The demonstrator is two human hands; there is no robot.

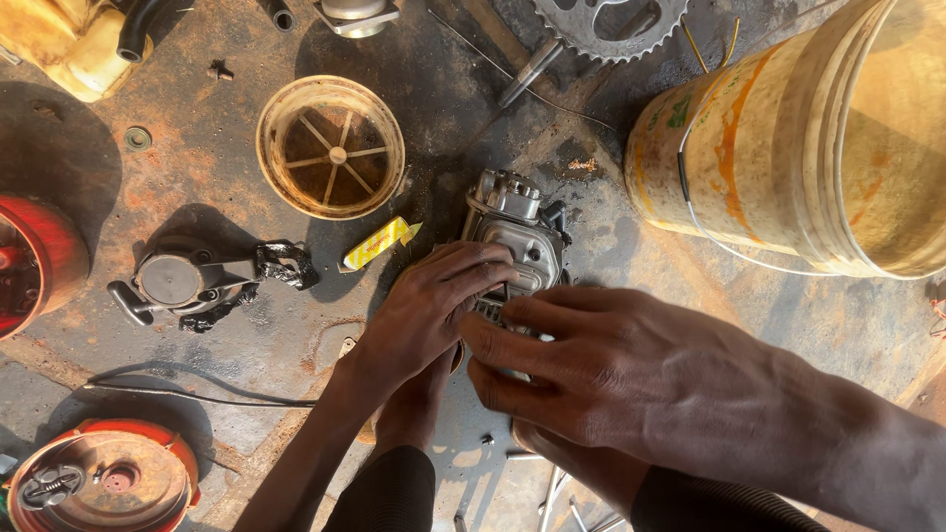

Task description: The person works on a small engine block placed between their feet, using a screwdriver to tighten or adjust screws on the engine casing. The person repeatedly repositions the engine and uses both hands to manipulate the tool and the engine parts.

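Floor [256, 345]: stained, oily concrete with rust-coloured patches; everything here lies on it.
Bucket [808, 138]: big dirty plastic pail lying tilted, up and to the right of the grip, well apart from it.
Right hand [631, 374]: comes in from the lower right, fingers [512, 345] curled onto the near end of the engine part; it is closed on the part, though how tightly cannot be told.
Left hand [434, 305]: comes in from below, palm down, fingers [483, 266] laid over the left side of the same part, touching it and meeting the right hand's fingertips.
Engine part [517, 232]: grey cast-metal cylinder head, sitting on the floor right under both hands; its far end sticks out above the grip, its near end is hidden by fingers.
Round cover [330, 146]: cream-coloured, spoked inside, open side up, up and to the left of the grip, apart from it.
Sprocket [611, 25]: toothed metal ring at the top edge, well above the grip.
Small assembly [182, 281]: grey metal piece with a lever and a black oily chain, well left of the grip.
Red housing [103, 478]: round, rusty, low and far left of the grip.
Yellow packet [379, 243]: small wrapper, just left of the engine part, near the left hand's knuckles.
Washer [137, 138]: small ring, far up and left.
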